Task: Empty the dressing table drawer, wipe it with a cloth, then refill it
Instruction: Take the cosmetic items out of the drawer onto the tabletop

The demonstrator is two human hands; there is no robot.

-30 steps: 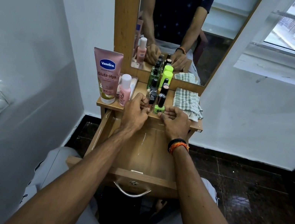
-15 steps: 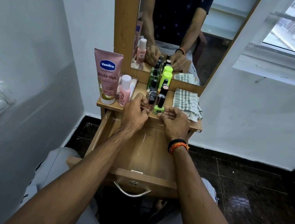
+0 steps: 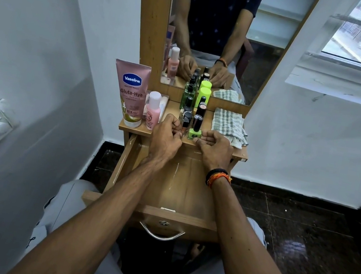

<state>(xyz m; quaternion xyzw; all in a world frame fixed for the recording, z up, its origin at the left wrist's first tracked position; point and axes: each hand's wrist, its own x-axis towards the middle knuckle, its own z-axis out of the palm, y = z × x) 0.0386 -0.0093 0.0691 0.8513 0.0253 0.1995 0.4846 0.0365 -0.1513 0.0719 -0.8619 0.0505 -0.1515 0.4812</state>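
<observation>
The wooden drawer is pulled out and its bare bottom shows between my forearms. On the dressing table top, two rows of small bottles run back toward the mirror. My left hand pinches a peach nail polish bottle with a black cap at the front of the left row. My right hand has its thumb and fingers curled against the base of a green nail polish bottle at the front of the right row. A folded checked cloth lies on the top at the right.
A pink Vaseline tube and a pink bottle with a white cap stand at the top's left. A green glass bottle and a neon green bottle stand by the mirror. Walls close in on the left and right.
</observation>
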